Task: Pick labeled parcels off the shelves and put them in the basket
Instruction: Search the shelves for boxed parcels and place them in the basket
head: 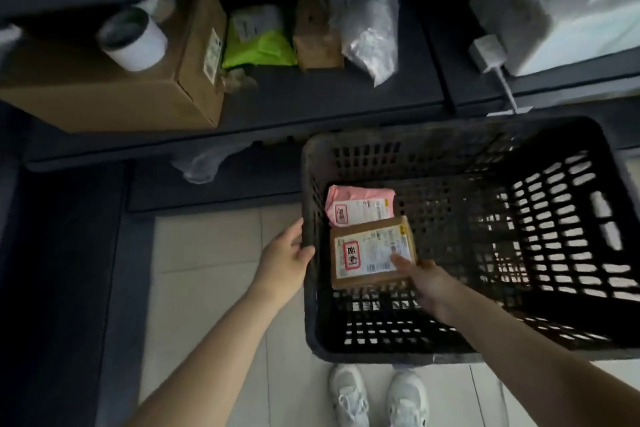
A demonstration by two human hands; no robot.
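Observation:
A black slatted plastic basket (554, 204) stands on the floor in front of the dark shelves. Inside it lies a pink labelled mailer (358, 204). My right hand (424, 282) reaches into the basket and holds a small brown labelled box (367, 253) by its near right corner, thumb on the label, just in front of the pink mailer. My left hand (285, 258) grips the basket's left rim. On the shelf (311, 104) above sit a green mailer (259, 45), a small brown parcel (317, 42) and a clear plastic bag parcel (370, 31).
A large cardboard box (114, 90) with a white cylinder (133, 40) on it fills the shelf's left. A white appliance (561, 7) with a plug and cable sits at the right. A clear bag (202, 163) lies on the lower shelf. My white shoes (377, 399) stand on the tiled floor.

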